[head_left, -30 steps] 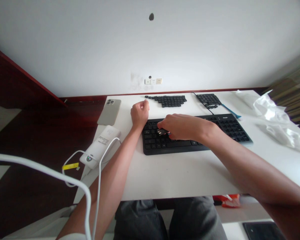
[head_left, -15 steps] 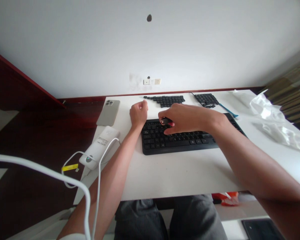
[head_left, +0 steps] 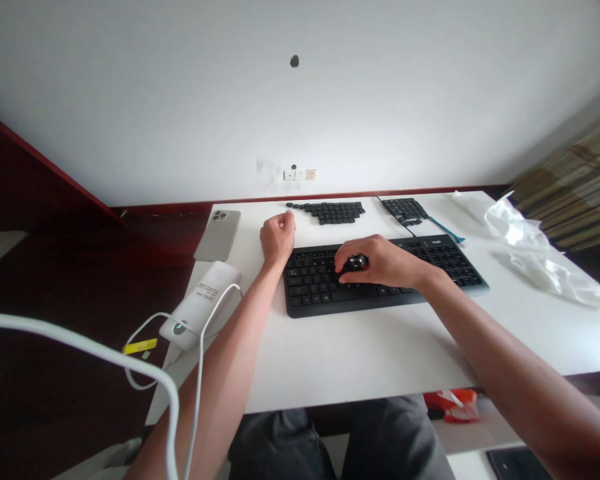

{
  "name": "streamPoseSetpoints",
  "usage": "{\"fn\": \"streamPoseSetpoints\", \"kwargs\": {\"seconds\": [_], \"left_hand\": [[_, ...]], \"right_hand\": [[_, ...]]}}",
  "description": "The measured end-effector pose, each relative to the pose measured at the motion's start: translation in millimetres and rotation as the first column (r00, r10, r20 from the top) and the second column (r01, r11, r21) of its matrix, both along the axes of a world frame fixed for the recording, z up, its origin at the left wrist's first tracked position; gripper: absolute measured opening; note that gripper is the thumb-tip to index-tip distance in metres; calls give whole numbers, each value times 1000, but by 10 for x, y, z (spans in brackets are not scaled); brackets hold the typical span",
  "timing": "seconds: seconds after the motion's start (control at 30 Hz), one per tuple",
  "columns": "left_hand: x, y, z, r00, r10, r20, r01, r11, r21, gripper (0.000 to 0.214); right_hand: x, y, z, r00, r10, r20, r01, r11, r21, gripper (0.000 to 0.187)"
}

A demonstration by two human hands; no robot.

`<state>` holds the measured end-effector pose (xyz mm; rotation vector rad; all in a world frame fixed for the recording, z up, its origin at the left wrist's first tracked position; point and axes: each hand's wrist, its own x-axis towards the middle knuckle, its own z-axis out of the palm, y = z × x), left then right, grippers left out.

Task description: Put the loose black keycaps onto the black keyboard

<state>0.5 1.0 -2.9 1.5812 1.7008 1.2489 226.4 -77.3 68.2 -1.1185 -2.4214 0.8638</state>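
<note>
A black keyboard (head_left: pixel 430 270) lies across the white table (head_left: pixel 360 353). My right hand (head_left: pixel 380 260) rests on its middle keys, fingers curled round a small dark tool (head_left: pixel 357 261). My left hand (head_left: pixel 278 237) is a closed fist at the keyboard's upper left corner, resting on the table; nothing shows in it. Behind the keyboard lie a row of loose black keycaps (head_left: pixel 333 211) and a second cluster of keycaps (head_left: pixel 405 209).
A phone (head_left: pixel 219 235) lies face down at the table's left rear. A white power bank (head_left: pixel 200 303) with a white cable (head_left: pixel 130 363) sits on the left edge. Crumpled clear plastic (head_left: pixel 535 250) lies at the right. A blue strip (head_left: pixel 445 230) lies by the second cluster.
My right hand lifted off the keyboard's left keys with the dark tool, then came down further right on the middle keys. The left fist stayed put. The view tilted slightly.
</note>
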Motion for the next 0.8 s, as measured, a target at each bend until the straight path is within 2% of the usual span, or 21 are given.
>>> {"fn": "streamPoseSetpoints", "kwargs": {"seconds": [0.2,0.5,0.8], "left_hand": [[-2,1,-7,1000,2,-5,-2,1000,0,47],[1,5,-7,1000,1,-18,-1,1000,-7,48],[-3,-12,25,1000,-13,-10,12,999,-34,47]], "right_hand": [[-38,6,-54,995,30,95,-28,999,-23,14],[-119,-62,-64,987,-25,156,17,998,53,11],[-71,-39,-11,990,7,141,-4,1000,-19,16]]}}
